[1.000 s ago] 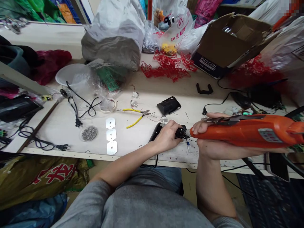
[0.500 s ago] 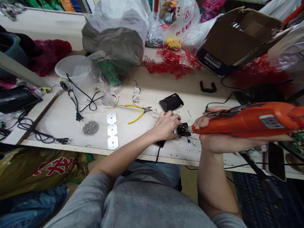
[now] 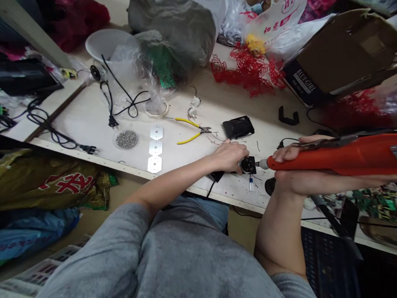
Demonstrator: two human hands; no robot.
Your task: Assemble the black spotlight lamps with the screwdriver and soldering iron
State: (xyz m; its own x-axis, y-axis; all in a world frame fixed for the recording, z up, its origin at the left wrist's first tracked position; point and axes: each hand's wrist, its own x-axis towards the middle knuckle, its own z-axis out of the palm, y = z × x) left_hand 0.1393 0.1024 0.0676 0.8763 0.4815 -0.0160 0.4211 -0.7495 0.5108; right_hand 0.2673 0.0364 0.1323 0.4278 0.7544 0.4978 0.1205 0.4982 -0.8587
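My right hand (image 3: 290, 155) is wrapped round an orange electric screwdriver (image 3: 335, 155), held nearly level with its metal nose pointing left. Its tip meets or nearly meets the right side of a small black part with a round face (image 3: 248, 164). My left hand (image 3: 231, 155) is closed on the left side of that part, its fingertips partly hidden. Just below the part lies a small clear tube with a blue band (image 3: 251, 184). A flat black piece with a cable (image 3: 216, 176) sits under my left wrist. Behind my left hand rests a black plastic casing (image 3: 238, 127).
Yellow-handled cutters (image 3: 190, 131), three metal plates (image 3: 155, 147) and a dish of screws (image 3: 126, 139) lie to the left. Black plug cords (image 3: 124, 107) spread farther left. A cardboard box (image 3: 338, 58), red plastic scraps (image 3: 248, 70) and a grey bag (image 3: 173, 29) stand behind.
The view has shifted, so the bench items sit higher and mostly farther right. The screwdriver has drawn back slightly to the right, showing more of its metal nose. My left hand keeps its hold.
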